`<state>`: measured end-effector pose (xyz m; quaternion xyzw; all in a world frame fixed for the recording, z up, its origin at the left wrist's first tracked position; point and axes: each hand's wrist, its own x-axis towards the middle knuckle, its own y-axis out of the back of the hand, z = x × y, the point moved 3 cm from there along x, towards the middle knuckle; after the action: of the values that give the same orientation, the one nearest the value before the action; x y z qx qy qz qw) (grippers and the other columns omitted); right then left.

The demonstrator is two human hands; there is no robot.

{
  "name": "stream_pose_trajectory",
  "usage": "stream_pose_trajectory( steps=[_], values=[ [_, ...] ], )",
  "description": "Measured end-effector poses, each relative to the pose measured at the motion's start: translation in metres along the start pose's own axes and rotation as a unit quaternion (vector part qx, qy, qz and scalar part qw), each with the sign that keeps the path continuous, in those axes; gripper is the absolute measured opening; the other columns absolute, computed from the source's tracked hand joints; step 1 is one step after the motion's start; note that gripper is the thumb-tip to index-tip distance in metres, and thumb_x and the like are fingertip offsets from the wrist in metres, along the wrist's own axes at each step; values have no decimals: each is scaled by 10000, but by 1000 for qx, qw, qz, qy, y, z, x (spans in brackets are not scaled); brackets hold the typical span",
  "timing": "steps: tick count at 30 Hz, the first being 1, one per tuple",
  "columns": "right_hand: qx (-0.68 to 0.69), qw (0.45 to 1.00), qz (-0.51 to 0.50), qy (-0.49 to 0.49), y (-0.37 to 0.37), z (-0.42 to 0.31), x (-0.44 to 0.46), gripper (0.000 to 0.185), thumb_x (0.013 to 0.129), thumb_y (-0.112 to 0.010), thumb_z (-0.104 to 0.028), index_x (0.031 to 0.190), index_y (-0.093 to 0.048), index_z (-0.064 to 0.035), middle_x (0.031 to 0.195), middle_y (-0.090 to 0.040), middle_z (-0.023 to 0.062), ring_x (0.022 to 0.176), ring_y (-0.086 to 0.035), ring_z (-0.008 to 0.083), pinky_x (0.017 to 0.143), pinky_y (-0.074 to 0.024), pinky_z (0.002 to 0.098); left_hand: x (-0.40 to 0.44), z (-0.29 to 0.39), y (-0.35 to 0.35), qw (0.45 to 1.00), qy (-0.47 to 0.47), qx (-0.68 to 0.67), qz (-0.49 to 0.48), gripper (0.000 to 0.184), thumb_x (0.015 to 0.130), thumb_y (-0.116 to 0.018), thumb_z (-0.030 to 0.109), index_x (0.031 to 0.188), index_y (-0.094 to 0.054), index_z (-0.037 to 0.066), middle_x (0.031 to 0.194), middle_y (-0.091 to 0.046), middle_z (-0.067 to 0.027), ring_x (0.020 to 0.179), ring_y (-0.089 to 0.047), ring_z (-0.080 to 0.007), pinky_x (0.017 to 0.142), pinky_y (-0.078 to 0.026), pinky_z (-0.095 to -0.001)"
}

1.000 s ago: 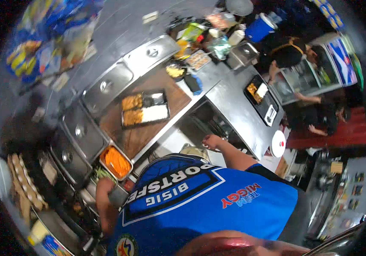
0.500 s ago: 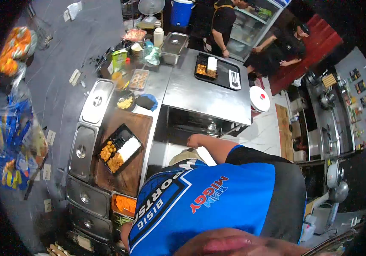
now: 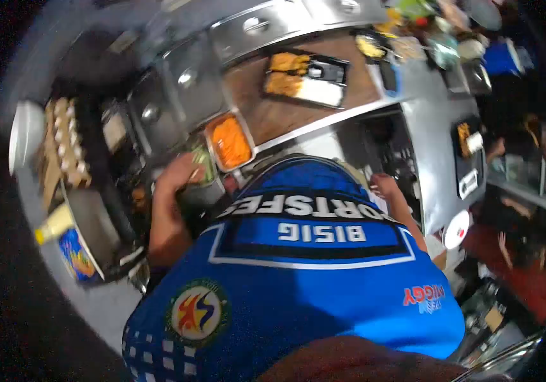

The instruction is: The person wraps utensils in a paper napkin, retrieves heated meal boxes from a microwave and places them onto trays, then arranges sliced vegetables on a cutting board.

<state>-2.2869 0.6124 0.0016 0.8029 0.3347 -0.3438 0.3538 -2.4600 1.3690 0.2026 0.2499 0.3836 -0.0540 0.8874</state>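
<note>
At the container of green sliced vegetables (image 3: 204,167), my left hand (image 3: 180,172) reaches in; its fingers are blurred and what they hold, if anything, is unclear. Beside it is a metal container of orange shreds (image 3: 231,142). My right hand (image 3: 384,184) hangs near my waist at the counter edge, fingers loosely curled and slightly apart, nothing visible in it. A black compartment tray (image 3: 306,79) with fried pieces, small orange-brown items and white rice lies on the brown wooden board (image 3: 254,114).
Lidded metal pans (image 3: 193,76) line the board's far and left sides. An egg tray (image 3: 68,141) stands at the left. Another food tray (image 3: 467,149) lies on the steel counter (image 3: 432,165) at the right. Co-workers in dark clothes (image 3: 524,235) are at the far right.
The view has swung, so the board and food tray appear higher and farther right than half a second ago. My left hand, mostly out of view then, now shows at the greens.
</note>
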Motion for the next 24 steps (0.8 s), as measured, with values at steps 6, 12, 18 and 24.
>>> stream_pose_trajectory(
  steps=[6, 12, 18, 24],
  values=[
    [206, 973, -9, -105, 8, -64, -24, 287, 973, -614, -312, 1081, -737, -76, 947, -769, 90, 799, -744, 229, 650, -584, 363, -29, 12, -12, 962, 55, -264, 40, 229, 1034, -595, 198, 1216, -632, 65, 1089, -728, -31, 875, -705, -132, 757, -587, -308],
    [151, 982, 20, -110, 28, -100, -24, 376, 998, -600, -327, 1246, -652, -48, 905, -767, 89, 817, -736, 222, 637, -583, 365, -28, -5, -21, 956, 58, -272, 91, 243, 975, -664, 183, 1189, -640, 71, 1053, -704, -11, 900, -695, -129, 789, -588, -319],
    [15, 999, -19, -38, 42, -54, 14, 469, 962, -659, -262, 1361, -543, -44, 1002, -774, 69, 874, -730, 254, 737, -585, 378, -18, -22, -23, 952, 69, -262, 142, 241, 941, -689, 135, 1161, -651, 45, 986, -713, -24, 815, -699, -133, 694, -582, -305],
    [-90, 992, -7, 92, 42, -34, 22, 291, 984, -628, -286, 1218, -639, -114, 991, -733, 104, 840, -719, 264, 639, -572, 408, -9, -25, -24, 926, 74, -347, 126, 244, 1014, -613, 185, 1222, -604, 57, 1085, -718, -109, 869, -725, -185, 754, -607, -323]
  ],
)
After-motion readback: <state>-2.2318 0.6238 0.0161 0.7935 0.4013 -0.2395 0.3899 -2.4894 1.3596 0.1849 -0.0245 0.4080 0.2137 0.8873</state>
